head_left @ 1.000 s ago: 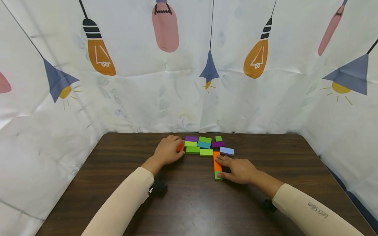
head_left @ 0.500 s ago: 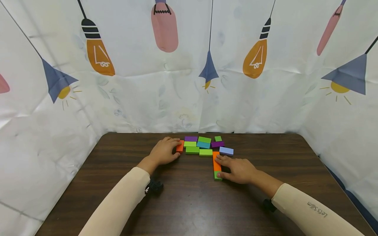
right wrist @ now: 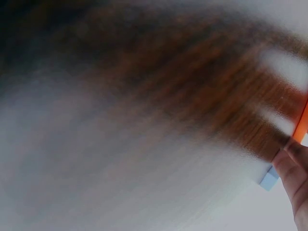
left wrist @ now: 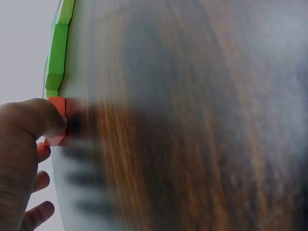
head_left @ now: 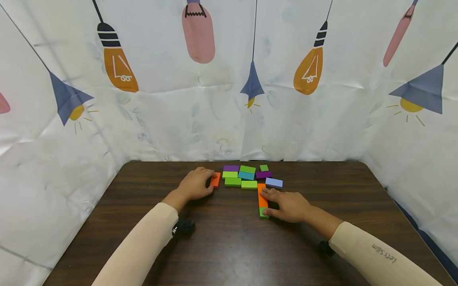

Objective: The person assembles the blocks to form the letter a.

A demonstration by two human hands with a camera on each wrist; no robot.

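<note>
In the head view my left hand (head_left: 195, 183) pinches a red-orange block (head_left: 215, 180) between thumb and fingers, left of the group of blocks. The left wrist view shows the thumb against the near side of that block (left wrist: 58, 115), and the other fingers extended beyond it. My right hand (head_left: 290, 205) lies with its fingertips on a long orange block (head_left: 262, 194) and its thumb on a green block (head_left: 263, 214) joined to the orange one's near end. In the right wrist view the fingers touch the orange block (right wrist: 301, 122), partly cut off by the frame.
Between the hands lie several blocks: purple (head_left: 231, 168), teal (head_left: 246, 175), bright green (head_left: 233, 182) and light green (head_left: 249, 185). A lavender-blue block (head_left: 274, 183) and a dark purple one (head_left: 263, 174) sit at right. The brown table (head_left: 222, 254) meets a patterned curtain (head_left: 229, 131) behind.
My left hand has drawn the red-orange block leftward and slightly nearer, opening a gap beside the green blocks. The right hand has stayed in place.
</note>
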